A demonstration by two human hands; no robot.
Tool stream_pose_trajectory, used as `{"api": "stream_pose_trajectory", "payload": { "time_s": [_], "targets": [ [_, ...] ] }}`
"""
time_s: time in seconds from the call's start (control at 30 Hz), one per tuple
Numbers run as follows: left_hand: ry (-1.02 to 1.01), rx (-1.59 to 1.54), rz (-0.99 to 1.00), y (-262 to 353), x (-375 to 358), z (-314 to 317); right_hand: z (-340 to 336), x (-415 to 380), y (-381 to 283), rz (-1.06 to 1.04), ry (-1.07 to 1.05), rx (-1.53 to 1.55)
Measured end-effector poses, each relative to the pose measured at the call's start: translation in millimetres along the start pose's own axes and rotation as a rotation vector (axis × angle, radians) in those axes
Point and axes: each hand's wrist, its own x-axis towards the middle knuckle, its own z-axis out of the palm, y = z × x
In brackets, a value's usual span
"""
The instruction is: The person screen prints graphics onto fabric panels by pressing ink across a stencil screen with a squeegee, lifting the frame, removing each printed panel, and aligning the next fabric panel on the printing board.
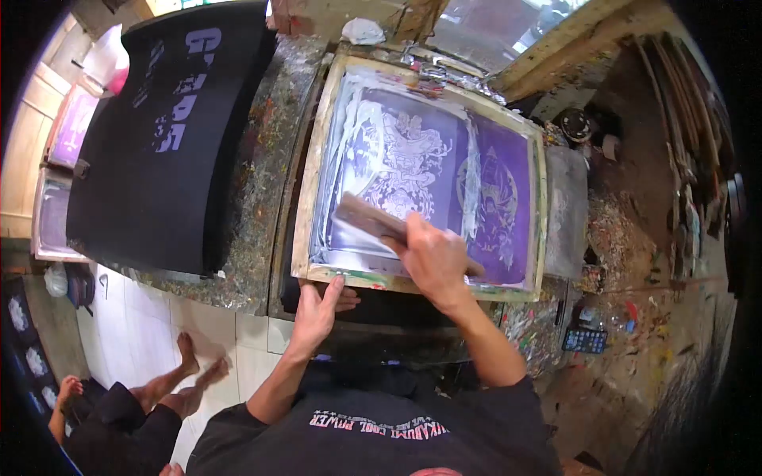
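The desk [262, 182] is spattered with paint. Nearest, the left hand [319, 309] is clamped on the near edge of a wooden-framed screen [317, 174]. Beyond, the right hand [432, 258] grips a squeegee [367, 216] slanting over the screen's purple mesh. Black fabric [143, 190] with pale lettering lies left of the screen.

Pale tiled floor [135, 325], wooden beam [567, 44]

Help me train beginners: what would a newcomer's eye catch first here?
Probably the purple, wood-framed screen at centre, with its pale designs. Over it, the right hand grips a wooden bar; the left hand holds the near edge. Black fabric with broken pale lettering lies to the left.
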Motion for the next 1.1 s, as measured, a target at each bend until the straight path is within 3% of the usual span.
{"api": "stream_pose_trajectory", "payload": {
  "time_s": [0.13, 0.17, 0.3, 0.4, 0.53, 0.67, 0.73, 0.8, 0.9, 1.0, 1.1],
  "targets": [
    [0.016, -0.053, 0.034, -5, 2, 0, -38, 14, -5, -0.052, -0.004, 0.051],
    [0.048, -0.089, 0.054, -7, 1, 2, -37, 12, -2, -0.075, 0.088, 0.095],
    [0.03, -0.084, 0.068, -13, 4, -1, -27, 21, 13, -0.102, -0.033, 0.044],
    [0.033, -0.07, 0.083, -11, 2, 1, -44, 18, 10, -0.133, 0.086, 0.077],
    [0.013, -0.087, 0.063, -7, 6, 2, -28, 24, 27, -0.156, -0.047, 0.046],
    [0.078, -0.063, 0.018, -6, -3, 4, -53, 10, 21, -0.151, -0.097, 0.159],
    [0.056, -0.054, 0.038, -4, 1, 5, -20, -3, 26, -0.241, -0.113, 0.119],
    [0.049, -0.032, 0.006, -2, 1, 7, -18, 2, 26, -0.266, -0.041, 0.097],
    [0.053, -0.02, 0.005, -5, 2, 2, -42, 15, 29, -0.261, -0.061, 0.105],
    [0.035, -0.001, 0.012, -2, 1, 3, -21, -6, 28, -0.34, -0.117, 0.134],
    [0.053, -0.024, 0.041, -6, 2, 5, -6, -1, 28, -0.432, 0.066, 0.032]
  ]
}}
